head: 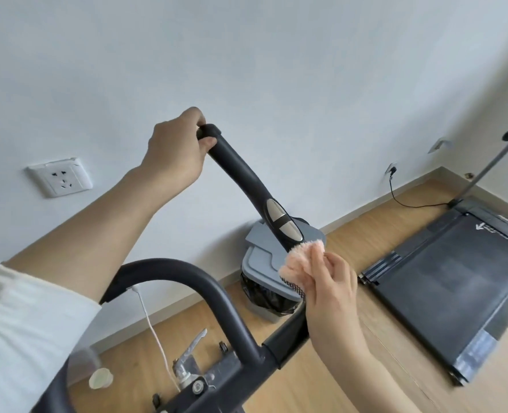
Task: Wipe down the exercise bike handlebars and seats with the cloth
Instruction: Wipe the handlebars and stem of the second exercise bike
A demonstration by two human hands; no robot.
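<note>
Closest to us, a white sleeve covers our left arm. Below the left forearm a dark curved bar of the bike arches across. Under this bar we see a grey metal lever and a thin white cable that goes down toward the wooden floor. A small pale cup lies on the floor beside them.

Our right hand holds the pink cloth. Its fingers are curled round the cloth and press it against the black handlebar, so the cloth sits on the bar under the fingertips. Just above these fingers the handlebar carries two silver plates.

From there the handlebar rises up and to the left, to our left hand. The fingers and thumb of this hand are closed tightly round the top end of the grip, with the thumb tip on the near side. The two hands are well apart on the same bar.

Behind the right fingers stands a grey bin with a black bag, partly hidden by the cloth and the bar. To the right of the right hand, farther off, a dark treadmill lies flat on the floor, and a black cable goes from it to the wall. Far to the left of the left fingers, and lower, a white socket is fixed on the wall.
</note>
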